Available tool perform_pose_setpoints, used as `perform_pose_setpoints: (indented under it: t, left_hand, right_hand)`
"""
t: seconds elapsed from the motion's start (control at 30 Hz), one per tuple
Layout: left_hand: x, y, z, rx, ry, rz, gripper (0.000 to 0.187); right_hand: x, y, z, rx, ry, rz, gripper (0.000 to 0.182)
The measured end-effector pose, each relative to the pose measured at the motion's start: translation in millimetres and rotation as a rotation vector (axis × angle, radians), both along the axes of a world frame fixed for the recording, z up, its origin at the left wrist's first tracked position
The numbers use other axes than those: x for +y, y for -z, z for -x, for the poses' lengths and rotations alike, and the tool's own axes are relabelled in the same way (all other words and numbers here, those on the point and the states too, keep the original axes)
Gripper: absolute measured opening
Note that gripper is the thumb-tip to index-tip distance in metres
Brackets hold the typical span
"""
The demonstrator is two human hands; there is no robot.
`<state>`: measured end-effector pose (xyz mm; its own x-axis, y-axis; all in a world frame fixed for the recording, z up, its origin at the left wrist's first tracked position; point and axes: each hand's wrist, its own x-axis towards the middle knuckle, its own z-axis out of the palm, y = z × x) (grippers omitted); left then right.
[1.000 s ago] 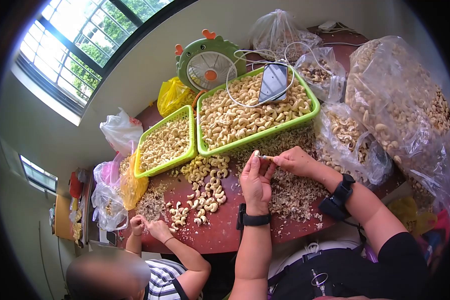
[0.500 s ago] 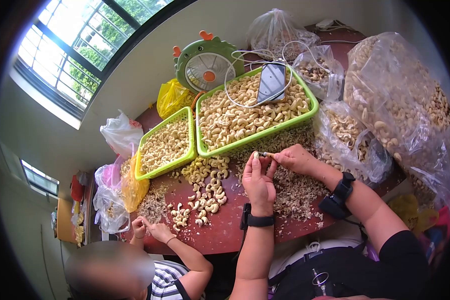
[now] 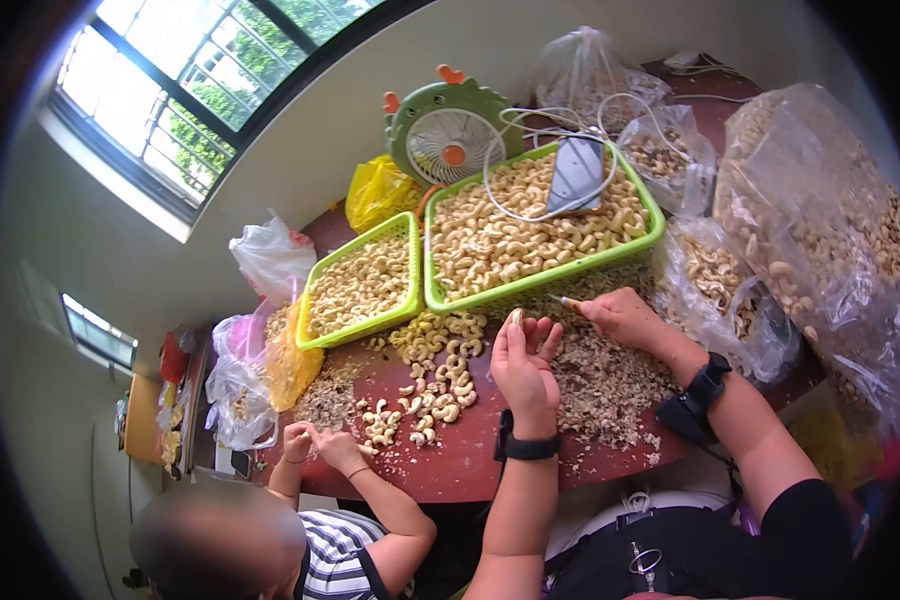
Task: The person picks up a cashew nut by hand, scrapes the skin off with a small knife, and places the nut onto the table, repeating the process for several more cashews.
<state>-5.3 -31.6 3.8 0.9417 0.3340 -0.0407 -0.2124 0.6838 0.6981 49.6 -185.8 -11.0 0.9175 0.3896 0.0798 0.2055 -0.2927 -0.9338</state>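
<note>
My left hand (image 3: 525,368) is raised over the reddish table (image 3: 470,462) and pinches a single cashew nut (image 3: 516,317) at its fingertips. My right hand (image 3: 625,317) is a short way to the right and grips a small thin peeling tool (image 3: 569,300) whose tip points left. The two hands are apart. Below them lies a heap of peeled skins (image 3: 605,385). A loose pile of cashews (image 3: 435,375) lies just left of my left hand.
Two green baskets of cashews stand behind: a large one (image 3: 540,287) with a phone (image 3: 577,173) and white cable on top, a smaller one (image 3: 355,325). Clear bags of nuts (image 3: 820,210) crowd the right. A green fan (image 3: 448,125) stands at the wall. Another person (image 3: 315,520) works at the left.
My hands have drawn apart: the tool tip has left the nut and my right hand has moved right. The whole view has shifted slightly.
</note>
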Motion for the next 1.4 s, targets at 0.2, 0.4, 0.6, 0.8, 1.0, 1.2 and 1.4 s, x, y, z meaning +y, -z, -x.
perform_pose_setpoints:
  t: [0.2, 0.4, 0.6, 0.8, 1.0, 1.2, 1.4]
  left_hand:
    - [-5.3, -84.6, 32.9, -0.562, -0.749, -0.926, 0.025]
    - [87.3, -98.7, -27.4, -0.209, -1.082, -1.24, 0.031]
    - [126.3, -14.3, -19.2, 0.307, -0.543, -1.252, 0.03]
    - [129.2, -22.0, -6.1, 0.449, -0.506, -1.488, 0.019]
    - [101.9, -0.4, -31.4, 0.474, -0.24, -1.819, 0.016]
    - [80.9, 7.1, -31.3, 0.268, -0.152, -1.73, 0.019]
    - [52.0, -1.3, -25.8, 0.099, 0.32, -0.413, 0.025]
  right_hand:
    - [-1.0, -2.2, -1.0, -0.085, -0.021, -0.002, 0.045]
    - [-2.0, -9.6, 2.5, -0.16, 0.045, -0.108, 0.046]
    - [-5.1, -9.0, -0.9, -0.198, 0.059, -0.045, 0.046]
    - [-2.5, -3.5, -3.7, -0.239, 0.081, 0.028, 0.047]
    - [3.2, 0.6, -3.3, -0.229, 0.059, 0.102, 0.046]
    - [5.6, -0.1, -2.1, -0.198, 0.033, 0.078, 0.045]
    - [8.6, -7.3, 4.5, -0.156, 0.013, -0.053, 0.044]
